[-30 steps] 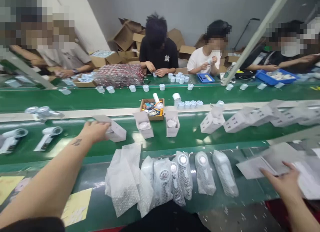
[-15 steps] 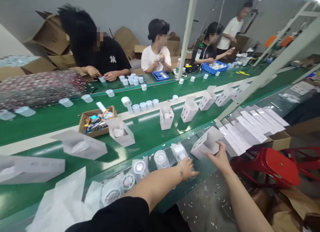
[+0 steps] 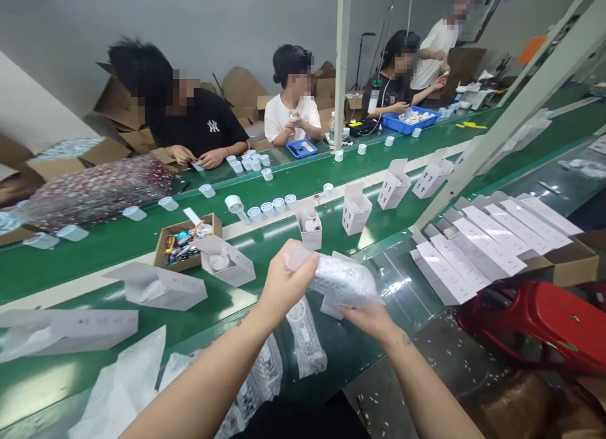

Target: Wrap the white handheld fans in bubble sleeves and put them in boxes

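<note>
My left hand (image 3: 288, 276) grips one end of a bubble-wrapped item (image 3: 343, 278), thumb on top, and holds it above the green work surface. Under the other end of the wrapped item is my right hand (image 3: 372, 319), its fingers mostly hidden beneath. A white box (image 3: 331, 306) stands behind and below the wrapped item, largely covered by it; whether my right hand grips the box cannot be made out. Another wrapped item (image 3: 305, 338) lies on the surface just below my left hand, with several more partly behind my left forearm.
White open boxes (image 3: 357, 210) line the green belt. Flat white boxes (image 3: 466, 262) lie fanned at the right, near a red stool (image 3: 544, 319). A metal post (image 3: 478, 155) slants across the right. A carton of tools (image 3: 165, 248) sits left. Several people work across the belt.
My left hand has lifted a wrapped item from the row and moved up and left. My right hand has moved left and down, under the wrapped item; the white box has shifted left too.
</note>
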`<state>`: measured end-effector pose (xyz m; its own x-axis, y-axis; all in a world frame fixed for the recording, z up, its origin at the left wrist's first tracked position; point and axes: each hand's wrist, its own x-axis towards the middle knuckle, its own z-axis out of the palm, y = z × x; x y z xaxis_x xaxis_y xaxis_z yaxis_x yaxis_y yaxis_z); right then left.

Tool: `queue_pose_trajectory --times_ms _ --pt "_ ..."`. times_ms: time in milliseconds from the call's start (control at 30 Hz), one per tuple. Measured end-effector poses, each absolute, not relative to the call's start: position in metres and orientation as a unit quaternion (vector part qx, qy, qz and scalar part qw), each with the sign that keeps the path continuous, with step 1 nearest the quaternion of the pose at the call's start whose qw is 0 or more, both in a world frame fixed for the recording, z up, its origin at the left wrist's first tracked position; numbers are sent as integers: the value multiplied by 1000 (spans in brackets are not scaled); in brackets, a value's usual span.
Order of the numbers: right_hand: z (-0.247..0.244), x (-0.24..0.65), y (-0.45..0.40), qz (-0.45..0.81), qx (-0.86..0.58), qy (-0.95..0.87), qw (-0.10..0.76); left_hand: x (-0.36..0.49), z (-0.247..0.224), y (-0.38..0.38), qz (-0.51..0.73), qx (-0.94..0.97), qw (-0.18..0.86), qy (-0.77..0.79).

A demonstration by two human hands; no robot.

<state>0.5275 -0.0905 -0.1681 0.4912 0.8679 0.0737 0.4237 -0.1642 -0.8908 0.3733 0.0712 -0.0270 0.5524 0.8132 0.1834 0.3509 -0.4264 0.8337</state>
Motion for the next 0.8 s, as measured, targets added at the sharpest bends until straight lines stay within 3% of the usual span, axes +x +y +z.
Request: queue_pose_trajectory --times_ms 100,200,300,367,600,667,733,800 --pt "-173 512 -79 235 -722 -451 469 371 -39 73 297 850 224 373" --pt "-174 512 -76 224 -698 -477 486 372 -50 61 201 939 105 260" --pt "-173 515 -79 237 -659 -531 476 383 -52 43 24 997 51 47" --pt "-173 513 -84 250 -661 -535 463 389 -53 36 -44 998 30 24" --pt "-162 543 -94 377 -611 -502 482 377 -96 18 -15 998 -30 53" --pt "-151 586 -95 293 -703 -457 460 380 -110 13 5 996 -47 72" --pt "-135 632 -98 132 -824 -347 427 387 -116 8 -3 995 -42 88" --pt "-117 667 -102 79 -856 -315 403 391 -114 3 -45 995 -15 87"
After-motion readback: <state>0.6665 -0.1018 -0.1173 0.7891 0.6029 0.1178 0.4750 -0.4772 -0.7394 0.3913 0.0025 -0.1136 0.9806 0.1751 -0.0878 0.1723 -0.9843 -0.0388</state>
